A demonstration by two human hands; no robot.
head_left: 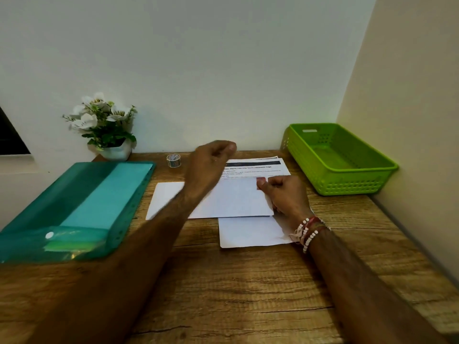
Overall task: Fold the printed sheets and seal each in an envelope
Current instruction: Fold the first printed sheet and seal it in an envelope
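The right hand (283, 194) lies with its fingers curled and its thumb pressing on the right edge of the white printed sheet (238, 197), whose lower part is folded up over the text. The left hand (211, 160) is raised above the sheet, blurred, fingers loosely curled and holding nothing. A second white sheet or envelope (250, 232) lies under the folded one, nearer the person; I cannot tell which. A small clear tape roll (173, 160) stands behind, a teal plastic folder (74, 207) at left, a green plastic basket (340, 157) at right, on the wooden table (236, 294).

head cam | 1 view | looks forward-down over desk (248, 281) | close | faces wall (198, 70)
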